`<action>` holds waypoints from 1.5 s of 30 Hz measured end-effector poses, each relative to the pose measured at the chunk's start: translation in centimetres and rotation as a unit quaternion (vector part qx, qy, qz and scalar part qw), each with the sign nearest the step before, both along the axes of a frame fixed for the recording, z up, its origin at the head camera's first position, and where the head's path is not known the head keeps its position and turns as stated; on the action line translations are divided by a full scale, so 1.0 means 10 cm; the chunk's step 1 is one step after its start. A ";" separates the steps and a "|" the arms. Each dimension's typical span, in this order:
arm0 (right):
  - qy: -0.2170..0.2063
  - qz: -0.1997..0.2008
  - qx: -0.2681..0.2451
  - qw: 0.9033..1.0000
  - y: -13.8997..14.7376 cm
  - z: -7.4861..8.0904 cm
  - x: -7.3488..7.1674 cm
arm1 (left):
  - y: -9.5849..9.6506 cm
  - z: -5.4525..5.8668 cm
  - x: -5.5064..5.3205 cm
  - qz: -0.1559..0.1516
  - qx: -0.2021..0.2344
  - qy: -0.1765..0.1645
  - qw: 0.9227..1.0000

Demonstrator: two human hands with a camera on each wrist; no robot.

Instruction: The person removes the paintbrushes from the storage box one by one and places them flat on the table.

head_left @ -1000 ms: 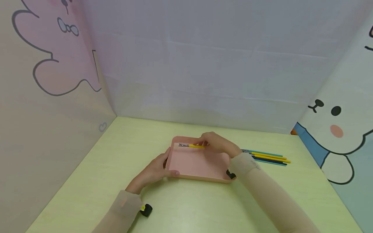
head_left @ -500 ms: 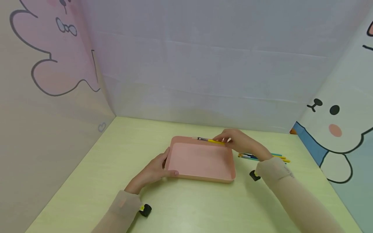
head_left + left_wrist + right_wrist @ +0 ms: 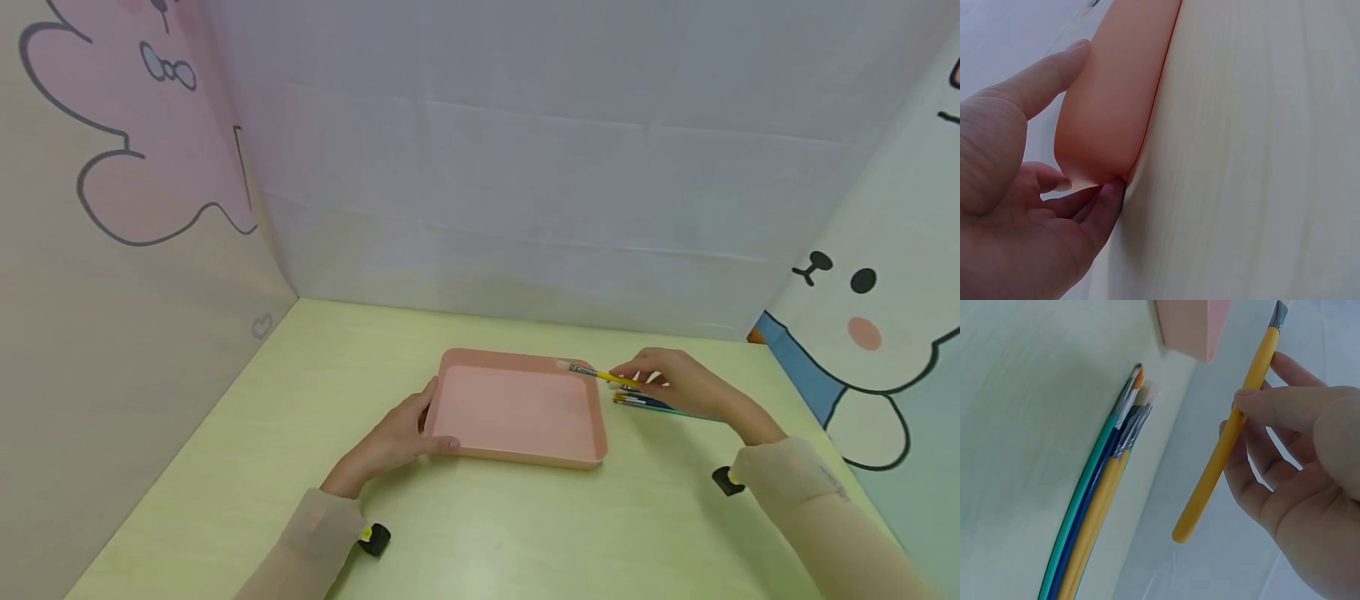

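Note:
My right hand point(image 3: 686, 383) pinches a yellow-handled paintbrush point(image 3: 1225, 440) between thumb and fingers, its pale bristles pointing left over the tray's back right corner. Under that hand lies a bundle of paintbrushes point(image 3: 633, 400) on the table. In the right wrist view the bundle shows a teal brush point(image 3: 1082, 494), a blue one point(image 3: 1088, 497) and yellow ones point(image 3: 1094, 515), side by side. My left hand point(image 3: 393, 437) grips the left front corner of a shallow pink tray point(image 3: 517, 412). Its thumb rests on the front wall, and the fingers reach round the left side point(image 3: 1110, 106).
The pale yellow table point(image 3: 510, 533) ends at a plain back wall sheet point(image 3: 510, 208). Printed cartoon sheets stand at the left point(image 3: 150, 333) and right point(image 3: 892, 375). The tray sits in the middle, left of the brushes.
My right hand has drawn the yellow paintbrush rightward, from over the tray to above the bundle of brushes. My left hand has stayed at the tray's corner.

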State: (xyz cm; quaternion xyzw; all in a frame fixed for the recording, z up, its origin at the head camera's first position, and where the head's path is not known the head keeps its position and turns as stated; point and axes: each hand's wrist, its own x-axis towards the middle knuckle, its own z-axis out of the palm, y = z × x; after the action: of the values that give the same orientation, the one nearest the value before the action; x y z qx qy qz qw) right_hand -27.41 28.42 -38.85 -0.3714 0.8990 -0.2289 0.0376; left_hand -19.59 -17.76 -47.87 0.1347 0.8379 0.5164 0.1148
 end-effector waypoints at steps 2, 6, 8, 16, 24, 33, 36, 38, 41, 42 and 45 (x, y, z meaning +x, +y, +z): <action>-0.003 -0.006 -0.008 1.000 0.10 -0.04 0.04 | 0.00 0.00 0.00 0.001 0.000 0.001 1.000; 0.008 -0.018 -0.016 1.000 0.29 -0.15 0.10 | 0.00 0.01 0.00 -0.002 0.011 -0.003 1.000; 0.023 -0.018 -0.017 0.999 0.37 -0.22 0.12 | 0.00 0.02 0.01 -0.002 0.014 -0.005 1.000; 0.035 -0.021 -0.018 0.999 0.58 -0.43 0.13 | -0.01 0.01 0.00 0.004 0.001 -0.005 1.000; 0.040 -0.031 -0.015 0.999 0.70 -0.51 0.10 | -0.02 0.00 -0.01 0.011 -0.011 -0.010 1.000; 0.028 -0.044 0.028 0.998 0.78 -0.57 0.07 | -0.02 0.00 -0.01 0.011 -0.010 -0.013 1.000; 0.020 -0.054 0.040 0.998 0.78 -0.58 0.07 | -0.01 -0.01 -0.01 0.013 -0.016 -0.012 1.000; 0.018 -0.060 0.046 0.997 0.78 -0.58 0.07 | -0.01 0.00 -0.01 0.013 -0.018 -0.011 1.000; 0.031 -0.063 0.051 0.996 0.78 -0.59 0.07 | -0.01 0.00 -0.01 0.011 -0.014 -0.009 1.000; 0.038 -0.064 0.053 0.996 0.78 -0.59 0.07 | -0.01 0.00 -0.01 0.010 -0.012 -0.009 1.000; 0.053 -0.061 0.053 0.995 0.79 -0.61 0.07 | 0.00 0.00 -0.01 0.009 -0.010 -0.009 1.000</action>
State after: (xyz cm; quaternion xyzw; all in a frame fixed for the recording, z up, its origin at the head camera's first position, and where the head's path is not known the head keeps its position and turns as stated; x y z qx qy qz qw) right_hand -26.73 36.29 -44.90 -0.3250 0.9316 -0.1625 -0.0039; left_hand -19.73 -17.77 -47.85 0.1219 0.8431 0.5101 0.1191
